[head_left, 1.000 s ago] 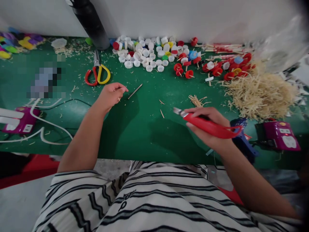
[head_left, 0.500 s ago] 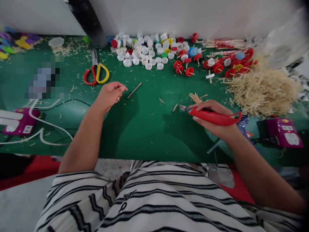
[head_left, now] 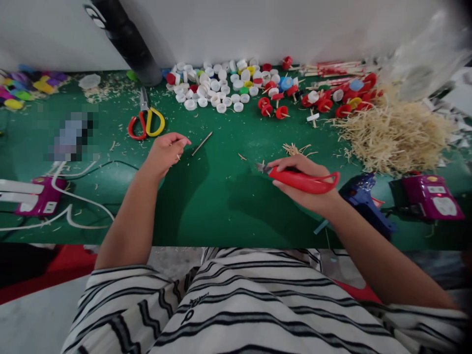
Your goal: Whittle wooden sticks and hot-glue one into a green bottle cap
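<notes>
My right hand [head_left: 308,184] is wrapped around red-handled cutting pliers [head_left: 300,181], whose metal jaws point left just above the green tabletop. Near those jaws lie a small wooden sliver [head_left: 242,157] and a little heap of thin sticks [head_left: 295,149]. My left hand [head_left: 164,155] is closed, thumb against the fingers, and a pale end of a small wooden stick [head_left: 179,157] pokes out below them. To the right of that hand, a slim dark metal rod [head_left: 202,144] lies on the table.
Red-and-yellow scissors [head_left: 146,120] lie beyond my left hand. Many bottle caps [head_left: 216,88] are piled at the back, with red caps on sticks [head_left: 324,104] beside them. Right are wood strips [head_left: 398,135], a blue glue gun [head_left: 368,204] and a purple power socket [head_left: 431,196]. A black bottle [head_left: 129,42] stands behind.
My right hand has moved left with the pliers, uncovering more of the blue glue gun. My left hand keeps its closed pose. The whole view has shifted slightly.
</notes>
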`<state>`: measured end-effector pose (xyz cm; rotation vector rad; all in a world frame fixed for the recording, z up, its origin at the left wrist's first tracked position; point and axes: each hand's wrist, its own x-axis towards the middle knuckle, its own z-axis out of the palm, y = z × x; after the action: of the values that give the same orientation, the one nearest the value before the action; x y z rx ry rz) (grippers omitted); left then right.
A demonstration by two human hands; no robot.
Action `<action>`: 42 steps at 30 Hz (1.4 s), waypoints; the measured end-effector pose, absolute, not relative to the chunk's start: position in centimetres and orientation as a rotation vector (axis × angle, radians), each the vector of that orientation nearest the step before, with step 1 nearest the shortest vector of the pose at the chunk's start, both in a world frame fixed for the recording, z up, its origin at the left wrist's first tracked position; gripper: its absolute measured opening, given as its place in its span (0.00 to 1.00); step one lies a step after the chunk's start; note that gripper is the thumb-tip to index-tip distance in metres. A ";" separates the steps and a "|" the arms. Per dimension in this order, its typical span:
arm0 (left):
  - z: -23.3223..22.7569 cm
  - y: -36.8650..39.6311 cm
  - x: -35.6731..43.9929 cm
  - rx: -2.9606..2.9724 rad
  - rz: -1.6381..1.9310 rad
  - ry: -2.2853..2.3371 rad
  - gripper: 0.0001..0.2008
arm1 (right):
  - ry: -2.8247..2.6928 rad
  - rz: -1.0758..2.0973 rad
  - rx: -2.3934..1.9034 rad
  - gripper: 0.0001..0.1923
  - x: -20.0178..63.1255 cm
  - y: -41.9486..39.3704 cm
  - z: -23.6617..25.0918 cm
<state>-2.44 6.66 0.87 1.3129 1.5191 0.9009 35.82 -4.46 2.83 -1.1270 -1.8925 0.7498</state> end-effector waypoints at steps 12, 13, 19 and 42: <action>1.0 6.7 -2.5 1.331 0.875 1.511 0.06 | -1.702 0.682 -1.368 0.13 41.7 -5.5 3.0; 1.0 6.6 -2.5 1.332 0.877 1.517 0.05 | -1.691 0.679 -1.367 0.13 42.1 -5.6 2.9; 1.5 6.5 -2.2 1.304 0.876 1.548 0.04 | -1.632 0.671 -1.369 0.15 42.6 -5.8 2.8; 0.8 6.7 -2.6 1.355 0.862 1.520 0.06 | -1.690 0.617 -1.269 0.13 40.3 -5.1 3.6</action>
<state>-2.62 6.68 0.83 1.3548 1.5196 0.8617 40.34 -5.13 3.62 -1.2693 -1.6904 0.6171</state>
